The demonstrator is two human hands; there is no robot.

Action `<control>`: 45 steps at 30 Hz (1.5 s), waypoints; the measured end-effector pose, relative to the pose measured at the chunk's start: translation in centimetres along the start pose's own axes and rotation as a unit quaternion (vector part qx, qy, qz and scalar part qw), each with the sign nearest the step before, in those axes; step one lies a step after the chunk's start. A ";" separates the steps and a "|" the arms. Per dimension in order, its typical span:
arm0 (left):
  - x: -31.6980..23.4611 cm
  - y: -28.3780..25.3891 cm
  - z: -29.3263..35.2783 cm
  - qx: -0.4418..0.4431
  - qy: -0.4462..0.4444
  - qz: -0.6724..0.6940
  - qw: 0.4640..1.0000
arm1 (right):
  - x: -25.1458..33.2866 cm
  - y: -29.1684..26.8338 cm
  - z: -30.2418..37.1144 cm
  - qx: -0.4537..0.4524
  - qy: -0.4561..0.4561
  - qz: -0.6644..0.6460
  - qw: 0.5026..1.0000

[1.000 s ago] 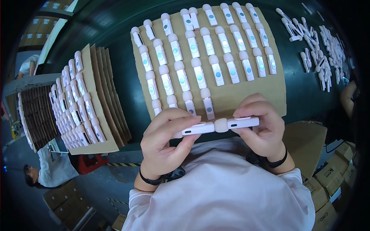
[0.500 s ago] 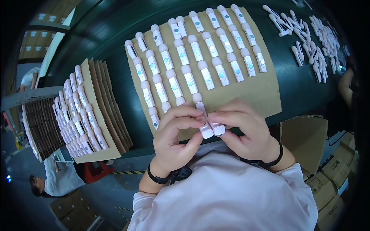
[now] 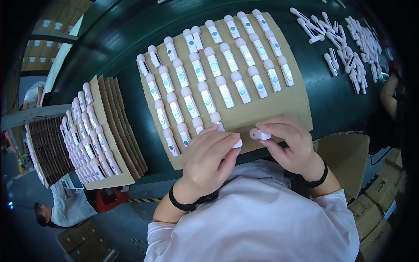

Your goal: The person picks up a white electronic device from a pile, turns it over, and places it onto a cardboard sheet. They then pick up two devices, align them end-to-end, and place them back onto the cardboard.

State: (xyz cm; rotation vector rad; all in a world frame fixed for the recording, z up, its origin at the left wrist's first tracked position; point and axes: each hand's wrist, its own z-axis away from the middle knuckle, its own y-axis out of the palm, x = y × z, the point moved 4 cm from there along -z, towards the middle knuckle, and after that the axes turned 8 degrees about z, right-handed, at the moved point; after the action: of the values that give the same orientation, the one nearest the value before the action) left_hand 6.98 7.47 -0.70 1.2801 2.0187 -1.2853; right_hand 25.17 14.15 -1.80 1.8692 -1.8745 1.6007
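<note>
My left hand (image 3: 207,159) is closed around a small white wand-shaped device; only its white end (image 3: 238,143) shows past the fingertips. Between the thumb and fingers of my right hand (image 3: 293,146) is a short pinkish-white device (image 3: 259,134), seen end-on with a small dark spot on it. A gap separates the two hands over the near edge of a cardboard sheet (image 3: 275,111). Rows of similar devices (image 3: 241,89) lie on that sheet, with rounded pale pink heads and mostly round blue-green panels. Just beyond my left fingers lies one device (image 3: 216,120), partly hidden.
Loose devices (image 3: 345,50) are heaped at the far right of the dark green table (image 3: 301,98). At left stand stacked cardboard sheets (image 3: 124,126) and another loaded sheet (image 3: 124,177). Cartons (image 3: 371,209) sit at lower right. Other people (image 3: 72,207) are at left and right.
My hands have moved apart, the right one rightward. The two white ends that were side by side are now separated, one in each hand. The sheet sits slightly farther left in view.
</note>
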 end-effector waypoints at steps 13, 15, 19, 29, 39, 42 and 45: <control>-0.1 3.8 1.2 0.122 0.113 -0.200 0.966 | -0.4 0.7 2.2 0.095 -0.131 0.193 0.968; 0.0 3.9 1.1 0.129 0.111 -0.203 0.964 | -0.5 0.9 2.0 0.106 -0.134 0.196 0.966; 0.3 4.0 0.7 0.112 0.086 -0.218 0.966 | -0.9 1.2 1.4 0.090 -0.121 0.204 0.967; 0.1 3.0 0.9 0.085 0.037 -0.177 0.980 | -0.4 -0.1 -0.2 0.121 -0.093 0.196 0.969; -3.4 -9.7 -4.0 0.159 -0.064 -0.025 0.985 | -1.5 -8.1 -9.2 0.161 -0.089 0.253 0.950; -1.1 -13.2 -8.8 0.087 -0.078 -0.001 0.993 | -3.8 -9.7 -14.4 0.168 -0.119 0.282 0.937; 3.6 -14.8 -15.0 0.037 -0.182 0.022 0.982 | -8.5 -12.1 -18.9 0.166 -0.080 0.389 0.903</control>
State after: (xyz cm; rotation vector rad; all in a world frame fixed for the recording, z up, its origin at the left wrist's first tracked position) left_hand -5.84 20.07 10.92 1.0254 1.6922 -1.4645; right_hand 25.39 35.76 8.63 1.4317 -2.8150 2.1308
